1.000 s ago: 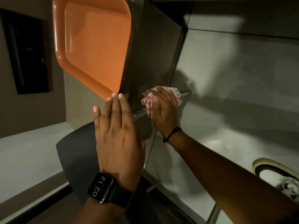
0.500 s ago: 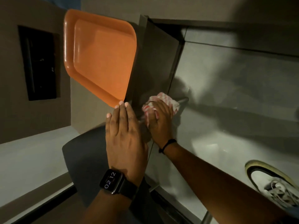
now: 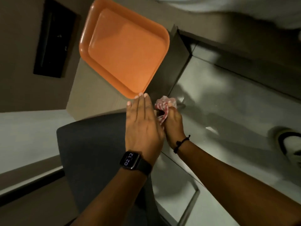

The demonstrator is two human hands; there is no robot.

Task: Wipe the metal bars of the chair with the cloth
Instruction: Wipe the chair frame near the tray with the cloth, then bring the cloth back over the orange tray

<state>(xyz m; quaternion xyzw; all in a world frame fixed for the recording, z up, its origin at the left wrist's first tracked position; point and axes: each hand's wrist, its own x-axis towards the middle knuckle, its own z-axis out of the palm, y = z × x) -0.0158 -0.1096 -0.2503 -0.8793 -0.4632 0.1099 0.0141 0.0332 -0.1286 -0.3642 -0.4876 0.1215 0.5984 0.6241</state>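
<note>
The chair lies tipped over, its dark grey seat (image 3: 91, 154) under my left forearm and its orange plastic back (image 3: 125, 48) above. My left hand (image 3: 143, 128), with a watch on the wrist, rests flat with fingers straight on the chair near the orange corner. My right hand (image 3: 174, 126) is closed around a red-and-white checked cloth (image 3: 164, 106) wrapped on a thin metal bar (image 3: 181, 106), whose short bare end sticks out to the right of the cloth. Another metal leg (image 3: 189, 204) runs along the lower right.
Pale glossy floor tiles (image 3: 228, 103) fill the right side. A white shoe with a dark rim (image 3: 291, 145) sits at the right edge. A dark panel (image 3: 53, 39) hangs on the brown wall at the upper left.
The view has swung, so the chair sits further right and lower. My right hand has slid the cloth along the bar toward my left hand; less bare bar shows. The left hand stays flat.
</note>
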